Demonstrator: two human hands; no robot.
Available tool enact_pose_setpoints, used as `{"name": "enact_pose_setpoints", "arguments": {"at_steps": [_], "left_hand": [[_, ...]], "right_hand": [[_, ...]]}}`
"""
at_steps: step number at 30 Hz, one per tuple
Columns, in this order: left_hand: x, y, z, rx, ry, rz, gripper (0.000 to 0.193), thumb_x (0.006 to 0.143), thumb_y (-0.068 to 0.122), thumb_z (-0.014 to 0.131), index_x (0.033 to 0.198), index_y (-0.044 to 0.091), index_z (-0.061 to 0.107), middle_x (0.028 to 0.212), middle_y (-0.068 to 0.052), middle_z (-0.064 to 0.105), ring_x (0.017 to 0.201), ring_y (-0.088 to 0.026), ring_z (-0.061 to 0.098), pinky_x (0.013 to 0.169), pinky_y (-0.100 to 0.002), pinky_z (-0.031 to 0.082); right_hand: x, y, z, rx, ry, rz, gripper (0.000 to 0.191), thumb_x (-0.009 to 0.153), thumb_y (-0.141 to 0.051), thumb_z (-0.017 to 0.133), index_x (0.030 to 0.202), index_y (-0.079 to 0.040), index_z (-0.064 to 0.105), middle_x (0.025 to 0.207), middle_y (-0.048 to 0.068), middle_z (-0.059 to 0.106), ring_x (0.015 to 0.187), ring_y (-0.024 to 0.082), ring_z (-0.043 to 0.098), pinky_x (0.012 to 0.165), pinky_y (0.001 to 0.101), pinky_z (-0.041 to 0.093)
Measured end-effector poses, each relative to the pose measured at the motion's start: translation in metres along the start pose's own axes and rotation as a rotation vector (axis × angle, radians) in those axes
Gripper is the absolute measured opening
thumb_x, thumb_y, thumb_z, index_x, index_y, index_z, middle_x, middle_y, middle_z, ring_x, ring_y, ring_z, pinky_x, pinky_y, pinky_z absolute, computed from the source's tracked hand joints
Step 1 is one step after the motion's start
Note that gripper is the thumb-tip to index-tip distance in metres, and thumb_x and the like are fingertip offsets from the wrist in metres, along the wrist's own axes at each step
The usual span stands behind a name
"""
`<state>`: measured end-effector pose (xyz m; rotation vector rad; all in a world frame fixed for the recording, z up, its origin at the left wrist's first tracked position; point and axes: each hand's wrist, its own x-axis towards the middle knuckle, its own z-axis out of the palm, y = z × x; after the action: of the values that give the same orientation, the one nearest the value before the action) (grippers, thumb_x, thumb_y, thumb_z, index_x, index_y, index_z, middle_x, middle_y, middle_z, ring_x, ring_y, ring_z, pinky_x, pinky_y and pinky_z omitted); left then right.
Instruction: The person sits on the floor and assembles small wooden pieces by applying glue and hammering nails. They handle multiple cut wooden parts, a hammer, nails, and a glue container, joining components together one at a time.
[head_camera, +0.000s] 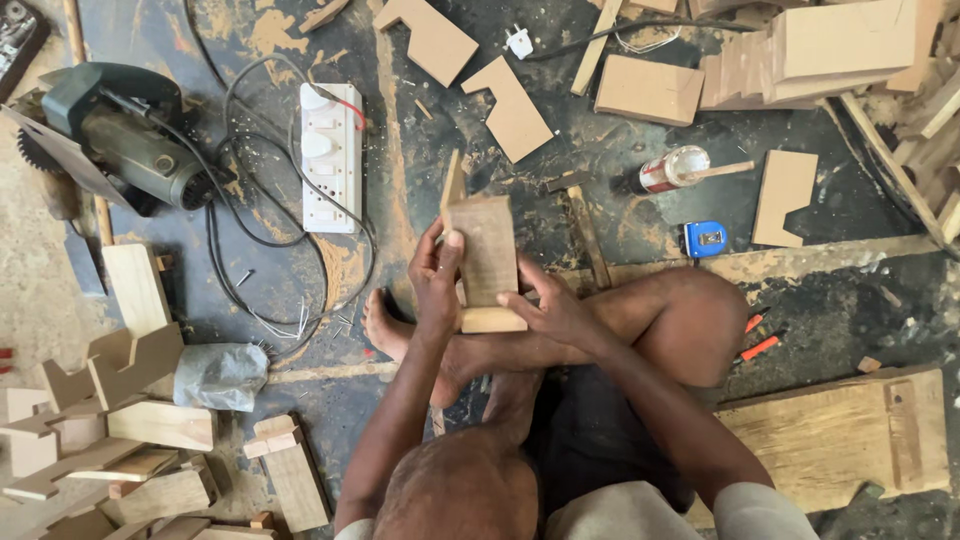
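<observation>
Wooden assembly (487, 262) | left hand (436, 278) clamps upright boards, right hand (553, 312) grips base | risk: unglued joint may slip if pressure loosens.

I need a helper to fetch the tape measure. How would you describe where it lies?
Start at the person's raised knee and look just beyond it on the dark floor. The tape measure lies there, the only bright blue thing among bare wood offcuts.

One circular saw (120, 135), one power strip (330, 157), one tape measure (705, 238), one glue bottle (672, 169).
</observation>
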<state>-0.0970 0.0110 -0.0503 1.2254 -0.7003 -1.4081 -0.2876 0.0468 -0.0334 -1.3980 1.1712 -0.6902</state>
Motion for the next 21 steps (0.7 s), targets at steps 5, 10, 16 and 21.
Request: {"name": "enact_pose_setpoints", "arguments": {"at_steps": [5, 10, 16, 21], "left_hand": [[0.012, -0.003, -0.023, 0.190, 0.019, -0.122, 0.069, 0.103, 0.061, 0.048, 0.123, -0.003, 0.063, 0.094, -0.009, 0.057, 0.077, -0.020, 0.060, 0.060, -0.033, 0.056], [0.020, 0.010, -0.054, 0.057, -0.119, -0.367, 0.072, 0.097, 0.064, 0.037, 0.129, 0.002, 0.054, 0.109, -0.017, 0.067, 0.094, -0.028, 0.073, 0.077, -0.042, 0.067], [0.013, 0.007, -0.073, 0.046, -0.059, -0.394, 0.056, 0.106, 0.042, 0.048, 0.130, -0.007, 0.059, 0.112, -0.023, 0.071, 0.095, -0.035, 0.075, 0.082, -0.043, 0.065], [0.015, -0.016, -0.077, 0.304, 0.105, -0.332, 0.043, 0.104, 0.028, 0.053, 0.136, 0.000, 0.059, 0.109, -0.017, 0.073, 0.089, -0.027, 0.076, 0.079, -0.035, 0.063]], "right_hand": [[-0.004, -0.003, -0.002, -0.137, 0.000, -0.279, 0.071, 0.098, -0.016, 0.070, 0.157, 0.004, 0.036, 0.140, 0.029, 0.061, 0.128, 0.039, 0.063, 0.103, 0.0442, 0.051], [-0.002, -0.008, -0.009, -0.414, -0.027, -0.197, 0.063, 0.093, -0.008, 0.070, 0.152, -0.005, 0.046, 0.114, 0.023, 0.068, 0.103, 0.040, 0.066, 0.088, 0.0472, 0.053], [0.026, -0.006, -0.020, -0.875, 0.017, -0.353, 0.073, 0.085, 0.009, 0.059, 0.152, -0.016, 0.053, 0.101, 0.009, 0.069, 0.096, 0.027, 0.061, 0.087, 0.0421, 0.048], [0.050, 0.002, -0.024, -1.015, 0.054, -0.470, 0.064, 0.088, 0.006, 0.059, 0.147, -0.020, 0.058, 0.106, 0.005, 0.067, 0.103, 0.024, 0.059, 0.092, 0.0412, 0.044]]}}
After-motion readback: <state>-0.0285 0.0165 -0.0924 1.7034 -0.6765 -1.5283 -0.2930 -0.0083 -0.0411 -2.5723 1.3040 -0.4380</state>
